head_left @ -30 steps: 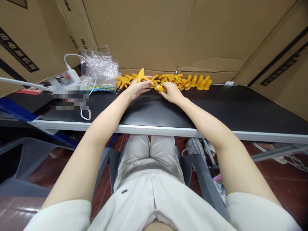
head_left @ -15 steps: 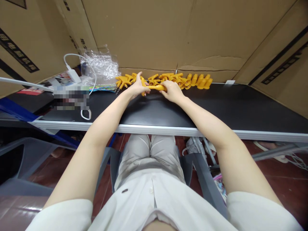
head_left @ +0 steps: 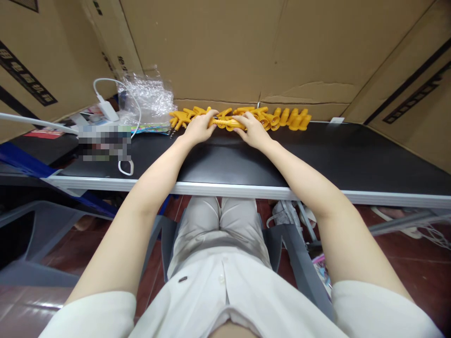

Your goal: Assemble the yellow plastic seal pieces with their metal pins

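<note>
A yellow plastic piece with a thin, knobbly stem [head_left: 228,123] spans the gap between my two hands, low over the far side of the black tabletop. My left hand [head_left: 199,128] is closed around its left end, the fingertips partly hidden. On the right end, my right hand [head_left: 255,133] grips with thumb and fingers. Just behind lie loose yellow branched pieces [head_left: 181,118]. To the right, hollow yellow cone-shaped pieces [head_left: 273,120] lie in a row, and several yellow tube-like pieces [head_left: 294,119] stand beside them.
Cardboard walls [head_left: 225,56] enclose the back and sides of the black table [head_left: 352,155]. At left are crumpled clear plastic bags [head_left: 146,98], a white charger with cable [head_left: 108,111] and a blurred-out patch. A metal edge strip [head_left: 232,189] runs along the front.
My left hand has turned palm-down, its raised thumb and fingers now folded in toward the piece. The upright yellow part at the left end has tilted away. My right hand has barely shifted.
</note>
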A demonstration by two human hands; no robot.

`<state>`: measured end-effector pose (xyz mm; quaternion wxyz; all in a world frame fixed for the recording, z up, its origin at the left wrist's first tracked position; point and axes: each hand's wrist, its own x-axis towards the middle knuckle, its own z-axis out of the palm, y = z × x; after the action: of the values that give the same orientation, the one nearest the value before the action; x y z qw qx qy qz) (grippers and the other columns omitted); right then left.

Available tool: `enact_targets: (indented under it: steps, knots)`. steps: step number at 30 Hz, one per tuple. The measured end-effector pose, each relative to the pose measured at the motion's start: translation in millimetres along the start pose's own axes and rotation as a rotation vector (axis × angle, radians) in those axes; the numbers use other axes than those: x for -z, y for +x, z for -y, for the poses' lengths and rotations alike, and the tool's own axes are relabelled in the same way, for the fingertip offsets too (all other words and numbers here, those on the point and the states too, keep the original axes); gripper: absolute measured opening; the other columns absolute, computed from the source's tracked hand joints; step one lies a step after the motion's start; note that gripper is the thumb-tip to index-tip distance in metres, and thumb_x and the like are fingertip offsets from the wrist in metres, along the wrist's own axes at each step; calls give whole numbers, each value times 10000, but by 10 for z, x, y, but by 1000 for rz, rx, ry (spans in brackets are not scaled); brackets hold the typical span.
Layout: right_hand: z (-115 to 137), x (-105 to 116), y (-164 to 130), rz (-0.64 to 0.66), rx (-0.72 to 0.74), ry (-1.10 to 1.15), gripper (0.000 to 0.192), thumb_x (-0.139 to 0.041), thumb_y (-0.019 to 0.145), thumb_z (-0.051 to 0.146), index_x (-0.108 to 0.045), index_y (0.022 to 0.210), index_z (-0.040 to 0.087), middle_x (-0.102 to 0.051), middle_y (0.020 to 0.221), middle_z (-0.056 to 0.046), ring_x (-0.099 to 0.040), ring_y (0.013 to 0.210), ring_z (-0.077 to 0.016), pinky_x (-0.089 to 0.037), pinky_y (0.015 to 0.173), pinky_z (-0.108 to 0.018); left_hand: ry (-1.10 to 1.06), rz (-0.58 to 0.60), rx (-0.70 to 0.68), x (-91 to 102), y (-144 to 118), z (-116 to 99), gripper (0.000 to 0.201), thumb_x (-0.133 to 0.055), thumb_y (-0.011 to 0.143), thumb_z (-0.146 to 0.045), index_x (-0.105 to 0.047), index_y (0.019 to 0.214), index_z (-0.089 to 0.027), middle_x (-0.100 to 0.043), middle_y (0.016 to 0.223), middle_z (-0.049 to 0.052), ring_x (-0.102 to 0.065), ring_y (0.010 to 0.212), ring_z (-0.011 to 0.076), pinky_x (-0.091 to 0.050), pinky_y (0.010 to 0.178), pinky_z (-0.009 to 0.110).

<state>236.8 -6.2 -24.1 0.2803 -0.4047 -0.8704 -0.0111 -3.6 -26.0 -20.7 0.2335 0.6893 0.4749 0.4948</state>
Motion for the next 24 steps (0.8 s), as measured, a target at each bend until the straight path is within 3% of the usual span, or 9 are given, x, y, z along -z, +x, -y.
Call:
enact_targets:
  steps: [6,11,17,21,24]
  knots:
    - [-25,31,35,-21,27,64,560,-621,1002,308,-576,1541,163,-603,1465,-211,-585,1390,-354,-455,1219,-522,-62,-15,-32,-36,48,45,339,-754,706,-47,-686,974,-242,-727,981,69,-614,1354,369,-325,1304,485]
    - [11,136,61,0,-59,223,589,-757,938,430,-593,1451,191,-654,1404,-171,-675,1249,-325,-567,1081,-494,22,-52,-45,-17,85,99,344,-749,718,0,-649,930,-251,-663,942,55,-607,1333,371,-298,1309,519]
    - [41,199,39,75,-252,650,512,-856,878,640,-667,1042,194,-764,1033,-95,-787,917,-262,-639,965,-457,87,-17,-96,-10,83,130,330,-745,728,-21,-661,948,-252,-669,983,73,-597,1349,387,-311,1303,525]
    - [86,185,39,84,-368,838,570,-773,900,759,-596,870,217,-737,765,-39,-745,661,-199,-678,780,-386,162,-18,-144,-38,109,190,271,-765,784,-109,-670,996,-249,-685,978,71,-656,1242,354,-403,1243,506]
    - [119,171,64,57,-418,933,600,-700,922,788,-551,818,216,-700,665,-26,-705,567,-155,-637,630,-274,283,-23,-189,-46,130,231,247,-724,848,-163,-653,1071,-245,-704,992,61,-700,1105,306,-493,1153,488]
